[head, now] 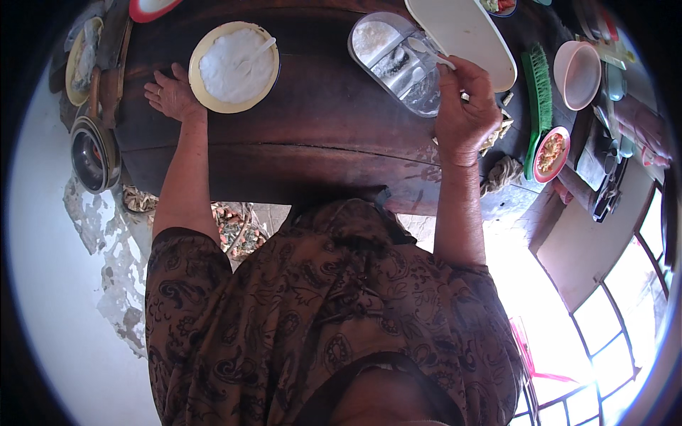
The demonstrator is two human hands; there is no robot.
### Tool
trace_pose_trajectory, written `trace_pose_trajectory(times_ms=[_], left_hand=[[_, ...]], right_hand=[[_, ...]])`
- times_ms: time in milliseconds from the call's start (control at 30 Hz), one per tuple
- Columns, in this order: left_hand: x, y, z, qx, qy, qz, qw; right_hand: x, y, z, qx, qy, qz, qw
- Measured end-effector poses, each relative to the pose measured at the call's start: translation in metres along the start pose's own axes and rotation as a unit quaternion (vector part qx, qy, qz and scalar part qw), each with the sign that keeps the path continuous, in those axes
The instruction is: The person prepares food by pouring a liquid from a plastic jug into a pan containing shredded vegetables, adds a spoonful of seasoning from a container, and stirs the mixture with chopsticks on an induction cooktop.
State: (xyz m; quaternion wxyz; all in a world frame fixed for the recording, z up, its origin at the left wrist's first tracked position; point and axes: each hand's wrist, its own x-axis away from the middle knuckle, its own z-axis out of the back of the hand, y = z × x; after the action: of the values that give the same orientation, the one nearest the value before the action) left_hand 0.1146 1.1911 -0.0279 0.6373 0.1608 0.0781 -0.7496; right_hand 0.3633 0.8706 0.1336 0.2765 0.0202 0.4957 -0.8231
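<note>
My right hand [469, 106] pinches the handle of a small white spoon [421, 47]. The spoon's bowl is over a clear plastic seasoning box [373, 66] with several compartments, and white grains lie in the far one. Partly behind my right hand is a long, round-ended white lid or tray [469, 37]. On the other side, my left hand [173, 96] is on the dark wooden worktop with fingers apart, wearing a ring. Close beside it stands a cream enamel bowl [197, 80] of white powder or paste, a white spoon [258, 53] standing in it.
To the right are a green brush [539, 96], a pink-rimmed plate [566, 154] of chopped food, a pink bowl [577, 74] and a crumpled rag [502, 174]. Metal pots [93, 154] stand at the left edge. A red-rimmed dish [154, 8] sits at the far side.
</note>
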Motion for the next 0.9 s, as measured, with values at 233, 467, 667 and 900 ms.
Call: trace_pose_trajectory(times_ms=[233, 467, 667, 900], left_hand=[[0.001, 0.0, -0.001, 0.025, 0.006, 0.007, 1.0], [0.003, 0.001, 0.0, 0.014, 0.008, -0.006, 1.0], [0.001, 0.001, 0.004, -0.003, 0.015, -0.014, 1.0], [0.001, 0.004, 0.0, -0.032, 0.044, -0.019, 0.998]], right_hand=[[-0.009, 0.002, -0.023, 0.032, 0.007, 0.089, 0.995], [-0.01, 0.019, -0.06, 0.216, -0.101, 0.018, 0.971], [-0.005, 0.023, -0.064, 0.082, -0.105, -0.007, 0.991], [-0.007, 0.029, -0.055, -0.08, -0.132, -0.206, 0.966]])
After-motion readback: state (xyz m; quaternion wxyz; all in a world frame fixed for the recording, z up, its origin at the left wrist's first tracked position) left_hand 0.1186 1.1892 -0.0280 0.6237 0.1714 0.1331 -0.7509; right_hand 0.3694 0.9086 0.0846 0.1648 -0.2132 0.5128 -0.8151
